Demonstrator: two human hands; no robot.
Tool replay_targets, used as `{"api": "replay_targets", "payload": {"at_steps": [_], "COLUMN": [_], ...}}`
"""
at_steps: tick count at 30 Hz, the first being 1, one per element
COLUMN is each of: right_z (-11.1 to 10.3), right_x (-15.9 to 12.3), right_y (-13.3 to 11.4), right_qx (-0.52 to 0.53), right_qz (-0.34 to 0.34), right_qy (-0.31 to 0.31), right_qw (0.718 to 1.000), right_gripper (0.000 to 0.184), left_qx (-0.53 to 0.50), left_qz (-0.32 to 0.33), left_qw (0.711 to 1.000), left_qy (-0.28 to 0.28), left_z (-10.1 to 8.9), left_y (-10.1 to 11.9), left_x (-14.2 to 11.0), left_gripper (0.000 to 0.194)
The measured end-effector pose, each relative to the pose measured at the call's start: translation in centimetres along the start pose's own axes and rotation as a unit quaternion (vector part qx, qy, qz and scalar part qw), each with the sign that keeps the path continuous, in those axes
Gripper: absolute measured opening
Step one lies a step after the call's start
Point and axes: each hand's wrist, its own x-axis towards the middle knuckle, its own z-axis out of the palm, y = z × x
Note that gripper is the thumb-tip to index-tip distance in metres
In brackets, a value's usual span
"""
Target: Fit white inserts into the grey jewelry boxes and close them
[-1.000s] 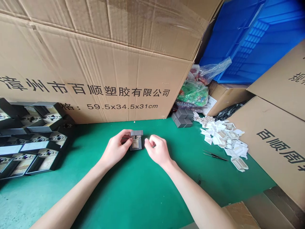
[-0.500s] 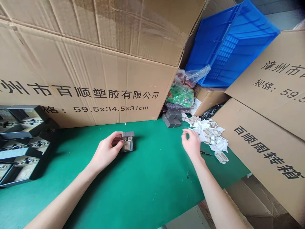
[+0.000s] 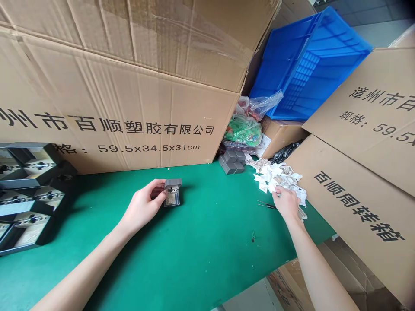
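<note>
My left hand (image 3: 145, 202) holds a small grey jewellery box (image 3: 172, 196) by its left side on the green table. The lid stands up and a pale insert shows inside. My right hand (image 3: 287, 203) is over the pile of white paper-like pieces (image 3: 270, 175), its fingers bent together and touching the pile's near edge. What those fingertips hold, if anything, is hidden. A thin dark pair of tweezers (image 3: 266, 204) lies just left of the right hand, partly covered by it.
Open grey boxes (image 3: 32, 203) are stacked at the left. Several closed grey boxes (image 3: 231, 162) stand beside the pile. Large cardboard cartons (image 3: 129, 103) wall the back and right. Plastic bags (image 3: 244, 129) and a blue crate (image 3: 311, 69) sit in the back corner.
My right hand has moved right and slightly nearer, onto the pile, uncovering more of the tweezers. My left hand still holds the box in the same place.
</note>
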Motion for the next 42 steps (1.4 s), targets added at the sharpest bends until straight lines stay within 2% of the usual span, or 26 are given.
{"api": "replay_targets", "payload": {"at_steps": [9, 17, 22, 26, 33, 35, 37, 39, 41, 42], "right_z": [0.7, 1.4, 1.7, 1.8, 1.1, 0.6, -0.5, -2.1, -4.2, -5.3], "right_x": [0.3, 1.1, 1.4, 1.3, 1.4, 1.7, 1.3, -1.1, -5.9, -9.2], "right_y": [-0.1, -0.3, -0.2, -0.5, -0.9, -1.5, -2.5, -3.8, -4.9, -5.3], "right_qx": [0.012, -0.007, -0.022, -0.025, -0.05, -0.044, -0.028, 0.023, 0.105, 0.147], "right_qz": [-0.001, 0.002, -0.026, -0.029, -0.033, -0.035, -0.053, -0.107, -0.173, -0.214], "right_qy": [0.052, 0.061, 0.035, 0.06, -0.005, -0.006, 0.032, 0.126, 0.227, 0.249], "right_qw": [0.999, 0.998, 0.999, 0.997, 0.998, 0.998, 0.998, 0.986, 0.953, 0.933], "right_gripper": [0.037, 0.038, 0.035, 0.038, 0.035, 0.035, 0.035, 0.033, 0.029, 0.026], "left_qx": [-0.006, -0.009, -0.011, -0.008, -0.005, 0.02, 0.054, 0.086, 0.115, 0.128], "left_qz": [0.005, -0.006, -0.009, -0.007, 0.005, 0.009, 0.01, 0.007, 0.001, -0.002], "left_qw": [1.0, 1.0, 1.0, 1.0, 1.0, 1.0, 0.998, 0.996, 0.993, 0.991], "left_qy": [-0.006, -0.01, -0.013, -0.009, -0.008, -0.001, 0.011, 0.022, 0.031, 0.033], "left_z": [0.1, 0.0, 0.1, 0.1, 0.1, 0.0, 0.0, 0.0, 0.0, 0.0], "left_y": [-0.5, 0.5, 0.7, 0.6, 0.5, 0.5, 0.6, 0.6, 0.4, 0.3], "left_x": [0.0, -0.3, -0.3, -0.3, -0.4, -0.4, -0.4, -0.4, -0.3, -0.2], "left_gripper": [0.036, 0.035, 0.034, 0.033, 0.034, 0.035, 0.037, 0.04, 0.043, 0.045]}}
